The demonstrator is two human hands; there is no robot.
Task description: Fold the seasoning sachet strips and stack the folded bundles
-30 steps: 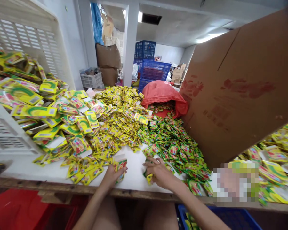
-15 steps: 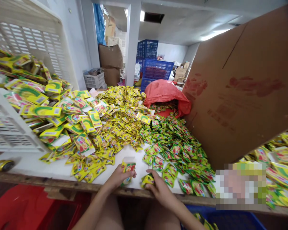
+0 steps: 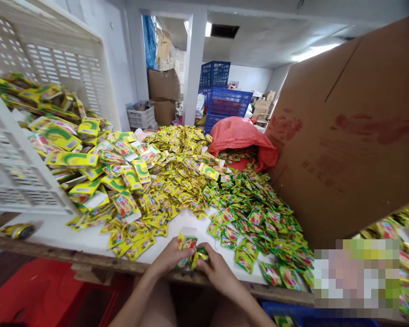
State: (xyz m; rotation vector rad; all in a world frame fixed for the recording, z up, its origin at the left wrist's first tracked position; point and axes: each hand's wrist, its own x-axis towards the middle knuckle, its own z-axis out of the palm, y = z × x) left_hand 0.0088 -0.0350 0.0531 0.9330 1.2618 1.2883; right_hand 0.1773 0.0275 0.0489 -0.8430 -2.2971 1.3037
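My left hand [image 3: 169, 258] is closed round a small yellow, green and red carton [image 3: 187, 241], held upright with its white top flap raised. Pinched in my right hand [image 3: 214, 267] is a yellow candy-like sachet [image 3: 199, 257], right beside the carton and apparently touching it. Whether a second sachet sits under it is hidden by my fingers. Both hands are just above the table's front edge. Beyond them spread a heap of yellow sachets [image 3: 180, 181] and, to the right, a heap of green sachets [image 3: 259, 213].
A tipped white crate [image 3: 30, 181] spills cartons [image 3: 77, 159] at left. A red sack [image 3: 238, 134] lies at the back. A large cardboard sheet [image 3: 344, 136] leans at right. A dark yellow cylindrical object [image 3: 18, 231] lies near the left edge; a blue crate [image 3: 313, 315] stands below the table.
My right hand has moved left with the sachet, up to the carton in my left hand. The camera view has shifted slightly.
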